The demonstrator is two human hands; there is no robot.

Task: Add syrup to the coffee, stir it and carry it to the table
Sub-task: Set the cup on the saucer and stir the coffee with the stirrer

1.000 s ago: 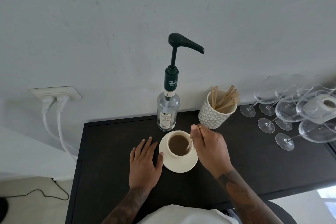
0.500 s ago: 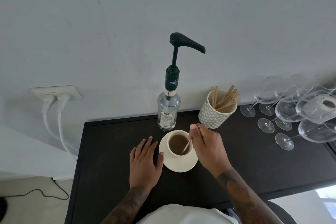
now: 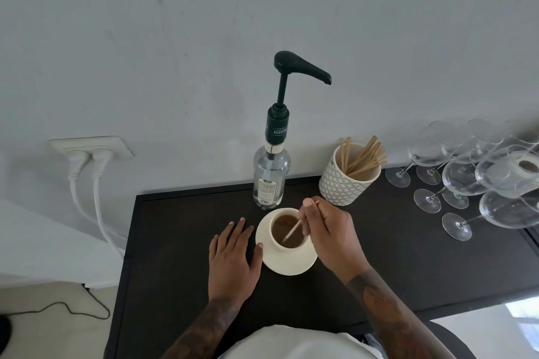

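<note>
A cream cup of brown coffee (image 3: 287, 232) stands on a cream saucer (image 3: 288, 267) on the dark counter (image 3: 175, 242). My right hand (image 3: 329, 237) pinches a wooden stir stick (image 3: 292, 231), whose lower end dips into the coffee at the cup's near left side. Flat on the counter lies my left hand (image 3: 233, 259), fingers spread, its thumb touching the saucer's left rim. Just behind the cup stands a clear syrup bottle (image 3: 271, 181) with a dark green pump (image 3: 300, 70), its spout pointing right.
A patterned white pot (image 3: 344, 183) holding several wooden sticks stands behind my right hand. Several wine glasses (image 3: 466, 181) crowd the counter's right end. A wall socket (image 3: 90, 147) with two white plugs and cables hangs left of the counter.
The stick's tip has swept from the cup's right side across to its near left side as my right hand turned. My left hand has stayed put.
</note>
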